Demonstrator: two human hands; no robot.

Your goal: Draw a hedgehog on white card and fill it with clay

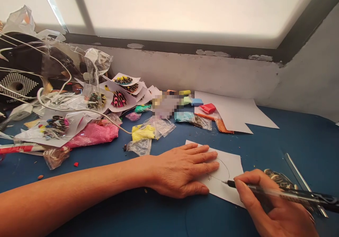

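Observation:
My left hand (182, 170) lies flat on a small white sheet of paper (230, 163), fingers stretched to the right, pressing it to the blue table. A thin dark curved outline is drawn on the sheet, partly hidden under my fingers, with small marks below it. My right hand (272, 201) grips a black pen (265, 191) between thumb and fingers. The pen's tip touches the paper at the lower right end of the curve.
Modelling clay packs, yellow (143, 133), red (207, 108) and light blue (184, 117), lie behind. Larger white sheets (233, 111) rest by the wall. Decorated cards (123, 99), a pink cloth-like bundle (92, 134), a white cable (79, 108) and a speaker (18, 85) crowd the left. A metallic rod (299, 173) lies right.

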